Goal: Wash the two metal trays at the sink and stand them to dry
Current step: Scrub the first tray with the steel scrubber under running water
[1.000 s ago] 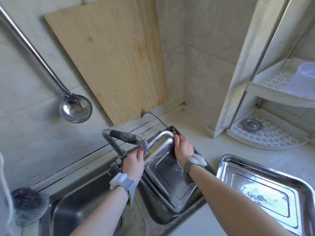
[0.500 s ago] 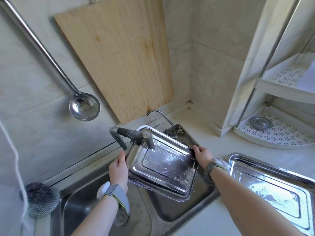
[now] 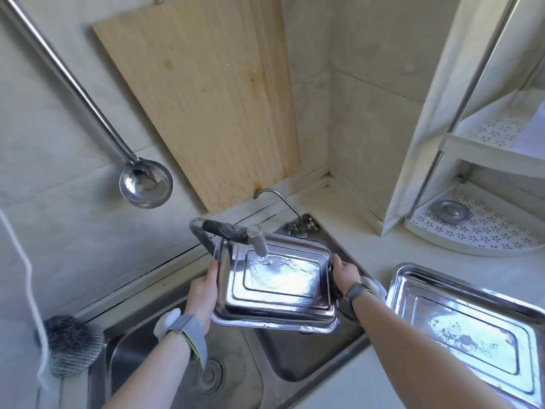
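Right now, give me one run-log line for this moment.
step: rinsing | held tray: face up under running tap, over sink | left hand: grips left rim | right hand: grips right rim | second tray: flat on counter

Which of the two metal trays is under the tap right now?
The tray gripped by the left hand and right hand over the sink, water hitting its middle. The other tray lies on the counter at right, untouched.

Held tray (image 3: 277, 287) polished steel, wet and glossy, second tray (image 3: 469, 329) same mirror finish, sink (image 3: 306, 358) brushed steel, cutting board (image 3: 203, 93) bare matt wood, scrubber (image 3: 72, 345) rough wire mesh, ladle (image 3: 146, 187) shiny metal
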